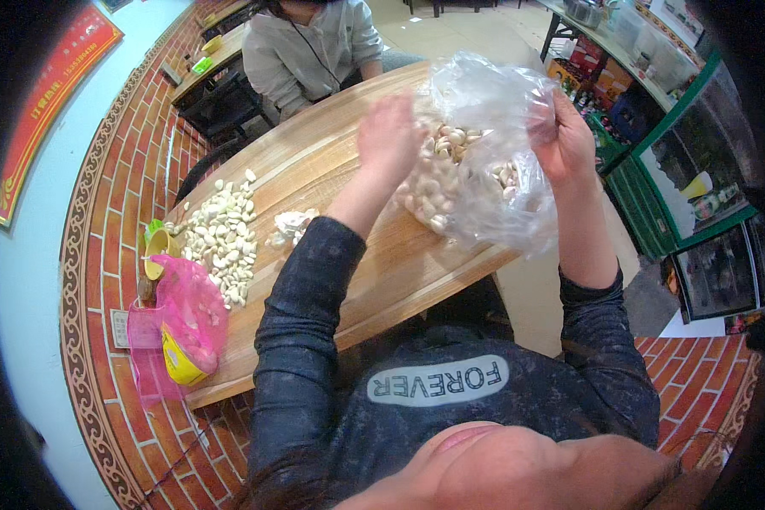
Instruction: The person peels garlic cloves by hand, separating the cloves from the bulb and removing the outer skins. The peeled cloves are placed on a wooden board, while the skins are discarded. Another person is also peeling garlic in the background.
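My right hand grips the upper edge of a clear plastic bag at the far right of the wooden table. Unpeeled garlic cloves show inside the bag and through its film. Blurred by motion, my left hand is raised over the table just left of the bag; its fingers are too smeared to read. Below it, near my left forearm, lies a small heap of papery garlic skins. Farther left is a spread of peeled white garlic cloves.
A pink mesh bag with a yellow label lies at the table's left end, beside a yellow cup and the brick-patterned wall. Across the table sits a person in a light jacket. A green-framed glass cabinet stands at right.
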The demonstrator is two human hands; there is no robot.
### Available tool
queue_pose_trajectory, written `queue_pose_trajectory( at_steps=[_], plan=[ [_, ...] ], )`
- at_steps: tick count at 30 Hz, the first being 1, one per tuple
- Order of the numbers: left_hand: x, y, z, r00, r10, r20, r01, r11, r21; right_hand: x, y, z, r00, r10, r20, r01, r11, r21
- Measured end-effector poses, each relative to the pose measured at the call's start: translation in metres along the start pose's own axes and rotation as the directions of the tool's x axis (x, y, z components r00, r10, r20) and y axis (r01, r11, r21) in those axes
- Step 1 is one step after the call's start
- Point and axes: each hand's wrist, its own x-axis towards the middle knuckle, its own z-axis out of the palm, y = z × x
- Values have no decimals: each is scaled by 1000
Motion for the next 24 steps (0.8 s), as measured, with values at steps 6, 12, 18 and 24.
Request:
queue_pose_trajectory(
  at_steps=[6, 12, 18, 24],
  plan=[
    [-51, -72, 22, 610, -424, 669, 779, 477, -408, -6, -18, -41, 851, -505, 143, 191, 44, -981],
    [-51, -70, 12, 459, -408, 789, 818, -151, -554, -7, -25, -88, 939, -328, -104, -217, -329, -919],
    [-37, -69, 17, 371, -339, 864, 677, -538, -502, 8, -36, -84, 953, 16, -304, -294, -202, -934],
    [-7, -53, 9, 534, -300, 790, 658, -440, -612, 41, -27, -46, 998, -21, -64, -34, 663, -748]
  ],
)
